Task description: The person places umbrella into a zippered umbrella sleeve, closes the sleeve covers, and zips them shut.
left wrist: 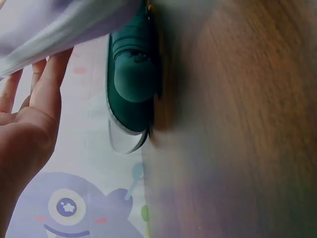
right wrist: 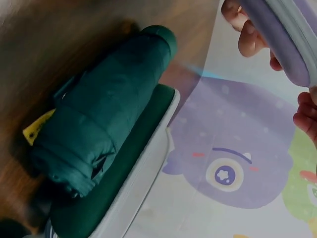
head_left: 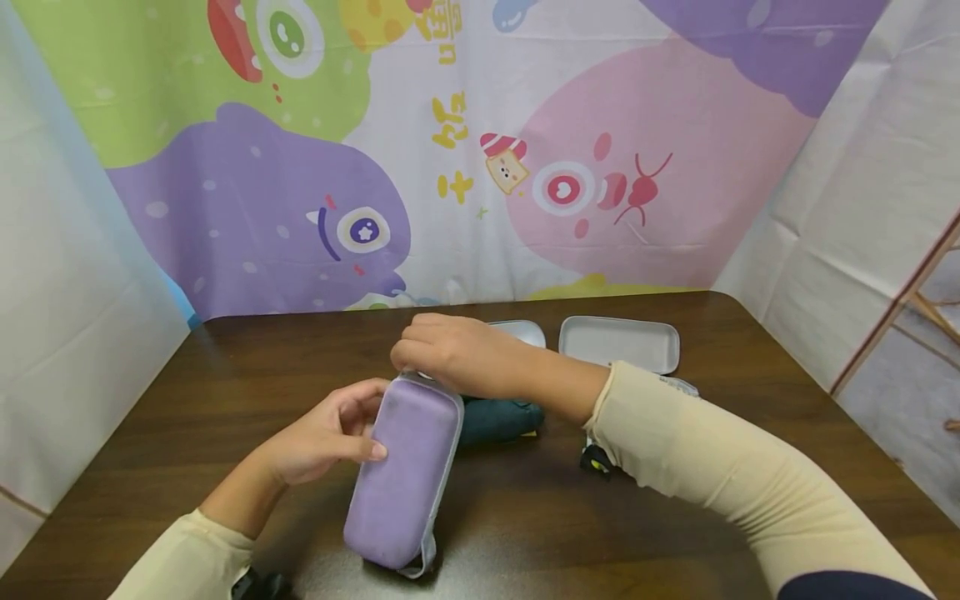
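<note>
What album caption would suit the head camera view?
Left hand holding a purple case, right hand at its upper end.

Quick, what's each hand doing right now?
Left hand: holding the purple, rounded, fabric-looking oblong case.
Right hand: closed, pinching the case's top end; exact grip hidden.

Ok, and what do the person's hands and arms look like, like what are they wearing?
The left hand and right hand are gloveless. The left sleeve and right sleeve are plain cream, with dark navy fabric further up the right arm.
</note>
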A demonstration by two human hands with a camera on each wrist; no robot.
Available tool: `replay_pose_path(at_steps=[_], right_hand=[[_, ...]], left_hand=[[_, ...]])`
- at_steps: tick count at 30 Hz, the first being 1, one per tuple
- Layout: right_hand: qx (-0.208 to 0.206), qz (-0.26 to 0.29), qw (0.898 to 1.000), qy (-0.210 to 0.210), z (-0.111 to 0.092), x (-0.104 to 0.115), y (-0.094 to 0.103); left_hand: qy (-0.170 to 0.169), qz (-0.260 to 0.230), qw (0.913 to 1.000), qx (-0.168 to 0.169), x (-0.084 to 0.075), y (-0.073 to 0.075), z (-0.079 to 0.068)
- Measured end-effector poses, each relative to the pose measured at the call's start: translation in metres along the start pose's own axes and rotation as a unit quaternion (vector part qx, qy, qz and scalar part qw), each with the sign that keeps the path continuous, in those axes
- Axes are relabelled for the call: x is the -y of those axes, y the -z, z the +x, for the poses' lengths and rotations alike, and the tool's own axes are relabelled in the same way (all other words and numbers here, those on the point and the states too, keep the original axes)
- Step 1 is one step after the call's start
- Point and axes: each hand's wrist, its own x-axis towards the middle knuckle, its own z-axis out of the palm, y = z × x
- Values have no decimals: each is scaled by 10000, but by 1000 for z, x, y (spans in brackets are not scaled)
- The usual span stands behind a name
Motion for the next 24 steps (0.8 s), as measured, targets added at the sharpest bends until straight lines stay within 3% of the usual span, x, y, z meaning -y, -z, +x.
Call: replay_pose_path(at_steps=[7, 13, 18, 24], right_hand=[[-56, 990, 9916, -826, -1, 5, 1], [-760, 1165, 9819, -1283, -7, 0, 5], [-1362, 1184, 9651, -1897, -13, -4, 10], [-1885, 1080, 9409, -2600, -16, -6, 12]], left_hand=[[100, 217, 9994, -244, -1, -1, -1], [113, 163, 9989, -433, 6, 6, -16], [-204, -748, 9964, -349, 11, 11, -30], [-427, -1860, 9801, -542, 15, 10, -36]])
